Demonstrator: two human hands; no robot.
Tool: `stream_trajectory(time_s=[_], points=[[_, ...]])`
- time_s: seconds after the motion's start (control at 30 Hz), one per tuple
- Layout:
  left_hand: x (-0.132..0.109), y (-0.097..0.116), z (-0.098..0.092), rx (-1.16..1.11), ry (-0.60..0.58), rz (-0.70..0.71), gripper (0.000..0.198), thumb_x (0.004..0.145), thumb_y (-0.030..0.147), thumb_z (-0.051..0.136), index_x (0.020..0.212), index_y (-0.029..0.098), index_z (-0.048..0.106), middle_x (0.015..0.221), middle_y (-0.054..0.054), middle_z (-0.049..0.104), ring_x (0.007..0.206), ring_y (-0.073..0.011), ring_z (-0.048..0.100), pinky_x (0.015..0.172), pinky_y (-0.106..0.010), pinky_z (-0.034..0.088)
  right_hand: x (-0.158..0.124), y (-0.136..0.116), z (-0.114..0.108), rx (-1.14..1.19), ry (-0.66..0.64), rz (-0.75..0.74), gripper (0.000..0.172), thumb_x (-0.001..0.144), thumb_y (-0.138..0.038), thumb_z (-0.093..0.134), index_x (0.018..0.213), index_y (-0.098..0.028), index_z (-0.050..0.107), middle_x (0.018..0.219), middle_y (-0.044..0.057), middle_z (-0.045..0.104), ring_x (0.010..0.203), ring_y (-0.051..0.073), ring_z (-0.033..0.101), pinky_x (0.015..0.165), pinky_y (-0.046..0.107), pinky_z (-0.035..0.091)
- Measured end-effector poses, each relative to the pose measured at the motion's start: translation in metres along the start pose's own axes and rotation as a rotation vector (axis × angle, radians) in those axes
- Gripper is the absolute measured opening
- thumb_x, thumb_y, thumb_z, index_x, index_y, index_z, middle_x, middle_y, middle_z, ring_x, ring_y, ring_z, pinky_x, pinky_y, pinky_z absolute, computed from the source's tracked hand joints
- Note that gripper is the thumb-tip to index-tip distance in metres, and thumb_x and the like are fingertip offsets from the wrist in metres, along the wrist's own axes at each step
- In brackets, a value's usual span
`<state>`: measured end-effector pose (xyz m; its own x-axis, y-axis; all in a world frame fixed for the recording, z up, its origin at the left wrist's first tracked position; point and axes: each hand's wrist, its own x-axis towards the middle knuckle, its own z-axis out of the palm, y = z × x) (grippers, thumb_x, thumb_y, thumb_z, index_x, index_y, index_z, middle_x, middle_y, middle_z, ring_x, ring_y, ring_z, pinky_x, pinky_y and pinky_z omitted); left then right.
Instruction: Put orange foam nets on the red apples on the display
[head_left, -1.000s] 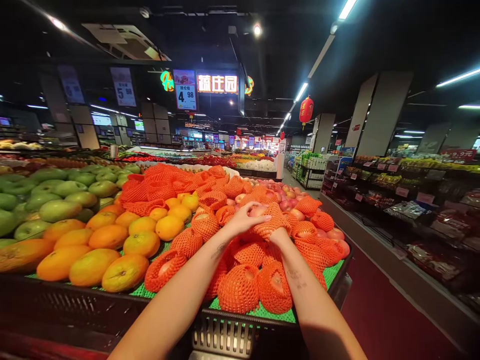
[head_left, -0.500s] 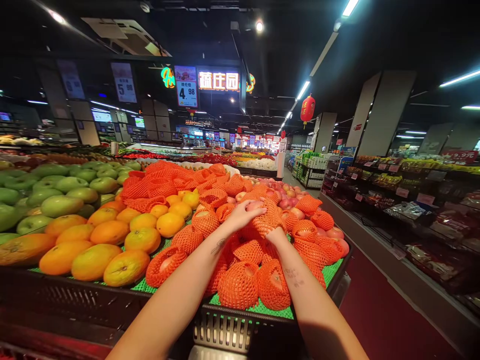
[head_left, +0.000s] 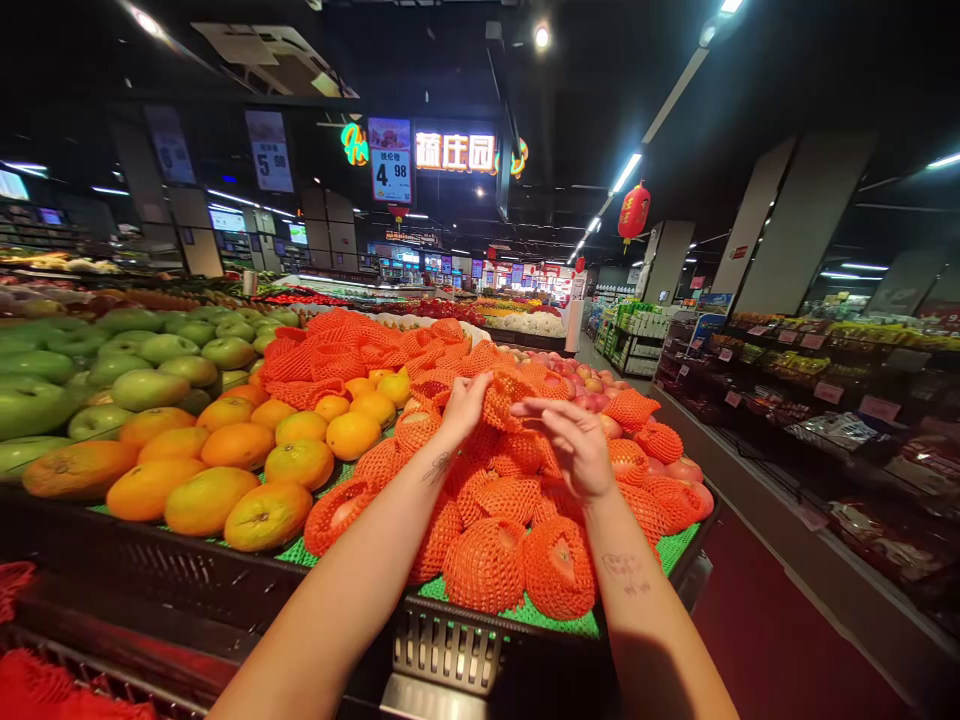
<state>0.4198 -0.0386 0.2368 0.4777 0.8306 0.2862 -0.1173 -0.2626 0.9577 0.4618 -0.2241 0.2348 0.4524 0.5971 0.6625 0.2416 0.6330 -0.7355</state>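
Above the pile, my left hand (head_left: 466,405) pinches the edge of an orange foam net sleeve (head_left: 504,400), the stretchy kind put round fruit. My right hand (head_left: 576,440) is just right of it, fingers stretched out and apart, the fingertips close to the sleeve; whether they touch it I cannot tell. Whether any fruit is inside that sleeve is hidden. Below both hands lie several net-wrapped apples (head_left: 486,562), heaped on a green mat (head_left: 551,618). Behind them are bare reddish apples (head_left: 592,378).
Left of the pile are oranges (head_left: 238,445) and green apples (head_left: 142,390). A heap of loose orange nets (head_left: 322,355) lies behind the oranges. The display's black slatted front (head_left: 446,645) faces me. Packed shelves (head_left: 817,400) line the aisle at right. More red netting (head_left: 60,690) shows at lower left.
My right hand has come out of the foam net and drawn to the right, its fingers opening. My left hand has moved from an apple to the sleeve's edge. The view shifted slightly.
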Motion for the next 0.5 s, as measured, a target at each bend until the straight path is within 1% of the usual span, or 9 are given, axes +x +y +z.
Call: stream_trajectory(time_s=[0.03, 0.07, 0.1, 0.17, 0.2, 0.23, 0.3, 0.4, 0.5], points=[[0.002, -0.002, 0.000, -0.005, -0.004, 0.013, 0.031, 0.088, 0.047, 0.067, 0.085, 0.021, 0.050, 0.084, 0.000, 0.058, 0.086, -0.0208, 0.058, 0.086, -0.033, 0.042, 0.004, 0.005, -0.005, 0.038, 0.144, -0.007, 0.024, 0.082, -0.043, 0.077, 0.093, -0.023, 0.083, 0.092, 0.005, 0.080, 0.093, 0.019, 0.073, 0.086, 0.031, 0.058], [0.003, -0.005, 0.001, -0.017, -0.025, 0.033, 0.031, 0.087, 0.047, 0.067, 0.085, 0.021, 0.050, 0.083, 0.000, 0.058, 0.086, -0.0205, 0.058, 0.086, -0.032, 0.042, 0.008, 0.012, -0.010, 0.055, 0.294, 0.007, 0.023, 0.078, -0.043, 0.078, 0.085, -0.021, 0.082, 0.083, 0.004, 0.078, 0.082, 0.016, 0.071, 0.074, 0.026, 0.056], [0.003, -0.007, 0.001, -0.034, -0.060, 0.057, 0.030, 0.088, 0.047, 0.066, 0.084, 0.021, 0.051, 0.084, 0.000, 0.059, 0.086, -0.0204, 0.058, 0.086, -0.032, 0.043, 0.013, 0.020, -0.015, 0.057, 0.426, 0.044, 0.023, 0.074, -0.042, 0.080, 0.082, -0.020, 0.080, 0.081, 0.003, 0.077, 0.076, 0.014, 0.068, 0.065, 0.022, 0.052], [0.003, -0.010, 0.004, -0.081, -0.156, 0.119, 0.026, 0.089, 0.045, 0.061, 0.084, 0.020, 0.055, 0.088, -0.002, 0.063, 0.091, -0.0208, 0.060, 0.089, -0.032, 0.044, 0.019, 0.035, -0.022, 0.043, 0.608, 0.166, 0.026, 0.069, -0.040, 0.081, 0.084, -0.020, 0.078, 0.086, 0.002, 0.076, 0.072, 0.011, 0.064, 0.058, 0.019, 0.046], [0.002, -0.011, 0.006, -0.109, -0.207, 0.153, 0.023, 0.089, 0.043, 0.059, 0.085, 0.020, 0.058, 0.092, -0.003, 0.066, 0.095, -0.0214, 0.061, 0.092, -0.033, 0.045, 0.021, 0.042, -0.023, 0.034, 0.652, 0.236, 0.029, 0.068, -0.041, 0.082, 0.088, -0.020, 0.078, 0.090, 0.001, 0.077, 0.073, 0.011, 0.063, 0.057, 0.018, 0.045], [0.001, -0.012, 0.008, -0.136, -0.256, 0.184, 0.021, 0.088, 0.040, 0.058, 0.087, 0.019, 0.061, 0.097, -0.004, 0.069, 0.100, -0.0221, 0.062, 0.095, -0.033, 0.046, 0.021, 0.046, -0.022, 0.034, 0.664, 0.294, 0.032, 0.068, -0.042, 0.082, 0.093, -0.021, 0.078, 0.094, 0.001, 0.077, 0.075, 0.011, 0.063, 0.058, 0.018, 0.046], [-0.001, -0.013, 0.013, -0.169, -0.344, 0.220, 0.019, 0.083, 0.036, 0.059, 0.089, 0.018, 0.065, 0.105, -0.006, 0.072, 0.108, -0.0240, 0.063, 0.102, -0.035, 0.046, 0.021, 0.051, -0.015, 0.063, 0.607, 0.349, 0.037, 0.069, -0.045, 0.082, 0.098, -0.022, 0.077, 0.101, 0.001, 0.078, 0.083, 0.013, 0.066, 0.064, 0.020, 0.050], [-0.003, -0.016, 0.017, -0.170, -0.436, 0.195, 0.020, 0.077, 0.034, 0.060, 0.086, 0.016, 0.066, 0.103, -0.009, 0.074, 0.108, -0.0266, 0.065, 0.105, -0.038, 0.047, 0.018, 0.049, -0.005, 0.111, 0.522, 0.306, 0.037, 0.067, -0.040, 0.086, 0.097, -0.020, 0.077, 0.103, 0.002, 0.079, 0.095, 0.016, 0.070, 0.082, 0.025, 0.055], [-0.002, -0.019, 0.017, -0.122, -0.463, 0.185, 0.020, 0.074, 0.032, 0.060, 0.084, 0.016, 0.066, 0.097, -0.010, 0.075, 0.103, -0.0271, 0.066, 0.105, -0.040, 0.047, 0.016, 0.043, -0.005, 0.078, 0.554, 0.251, 0.037, 0.060, -0.030, 0.092, 0.091, -0.018, 0.077, 0.089, -0.001, 0.078, 0.086, 0.014, 0.070, 0.082, 0.025, 0.055]])
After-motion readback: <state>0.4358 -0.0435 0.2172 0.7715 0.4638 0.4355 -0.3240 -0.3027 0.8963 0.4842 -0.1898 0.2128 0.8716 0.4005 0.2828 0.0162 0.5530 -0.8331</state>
